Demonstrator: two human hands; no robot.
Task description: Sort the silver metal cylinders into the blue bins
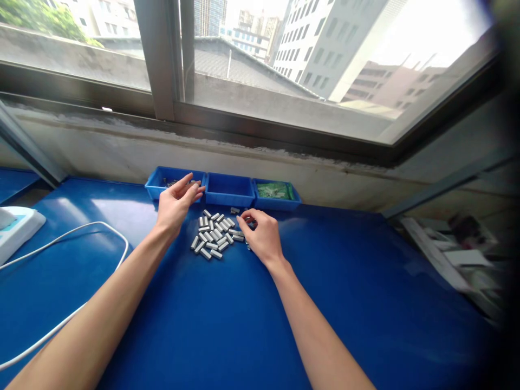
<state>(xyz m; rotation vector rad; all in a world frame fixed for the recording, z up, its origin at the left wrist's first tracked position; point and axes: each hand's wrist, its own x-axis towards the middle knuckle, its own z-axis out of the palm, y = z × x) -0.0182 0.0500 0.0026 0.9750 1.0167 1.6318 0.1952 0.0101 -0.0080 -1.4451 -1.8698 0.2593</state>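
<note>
My left hand [176, 203] hovers over the front of the left blue bin [153, 190], its fingers stretched and apart, with nothing visible in them. Small metal parts [168, 183] lie inside that bin, partly covered by the hand. On the blue table, a loose pile of short silvery metal bars [215, 235] spreads between my hands. My right hand [263, 235] rests at the pile's right edge with fingers curled inward; what they hold, if anything, is hidden. A few small metal pieces [234, 210] lie just beyond it, and others show beneath its fingers.
A middle blue bin [229, 189] and a right one [278, 205] holding green-and-clear packets [275, 190] stand against the wall under the window. At left, a white cable [101, 223] loops across the table from a white device [20, 230]. Blurred items lie at right.
</note>
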